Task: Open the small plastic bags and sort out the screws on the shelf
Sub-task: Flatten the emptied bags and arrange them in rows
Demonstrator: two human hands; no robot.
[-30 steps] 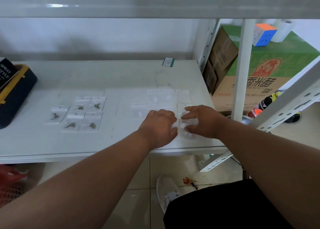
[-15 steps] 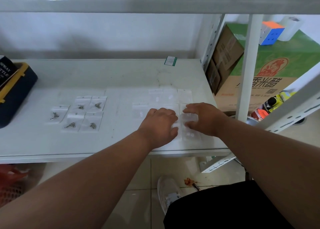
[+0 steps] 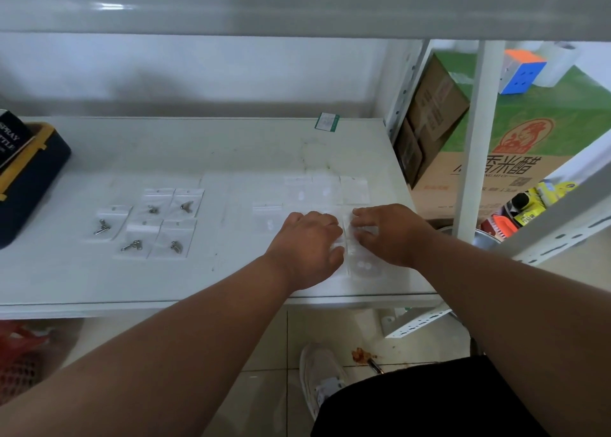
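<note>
Broadly, the white shelf (image 3: pixel 185 271) is carrying everything: a dark toolbox (image 3: pixel 29 175) is sitting at its far left, and a printed carton (image 3: pixel 529 159) is standing outside the frame to the right. Five small bags of metal screws (image 3: pixel 155 225) are lying in a loose cluster left of centre, well apart from the hands. Nearer the right end, several clear bags (image 3: pixel 327 192) are lying flat, holding what look like pale screws, hard to tell against the white. Both hands are working at the front right. The left hand (image 3: pixel 307 248) is resting knuckles-up with fingers curled under; what they are gripping I cannot tell. The right hand (image 3: pixel 386 231) is pressing curled fingertips onto the clear bag (image 3: pixel 362 264) lying between and just beneath them. Film like this is probably behaving light, limp and slippery, so pinching both lips of the sealed strip at its upper edge seems the surest hold.
</note>
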